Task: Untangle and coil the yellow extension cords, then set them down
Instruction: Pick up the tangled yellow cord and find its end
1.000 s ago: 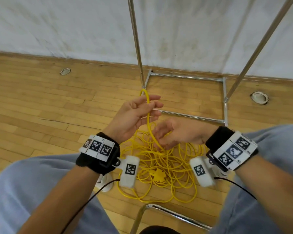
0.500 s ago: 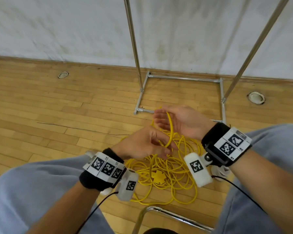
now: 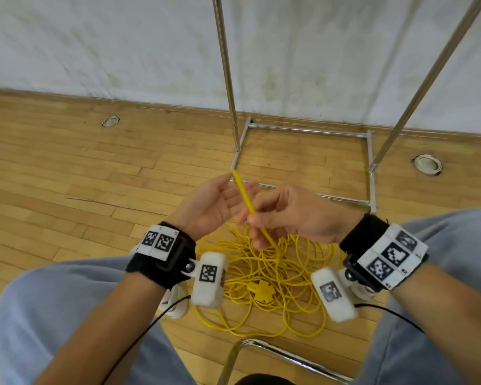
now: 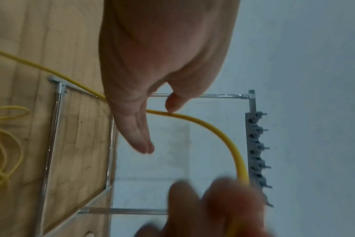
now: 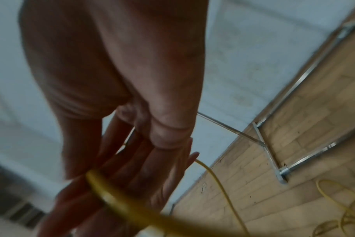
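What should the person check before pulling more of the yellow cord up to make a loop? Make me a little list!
1. Left hand has the yellow cord: ok, thumb presses it against straight fingers.
2. Right hand grips the cord: ok, fingers curl round it.
3. Span between the hands free of knots: ok.
4. Pile on the floor untangled: not ok, loops cross everywhere.
5. Yellow plug free to lift: cannot tell, cords lie around it.
6. Cord clear of the metal rack: ok.
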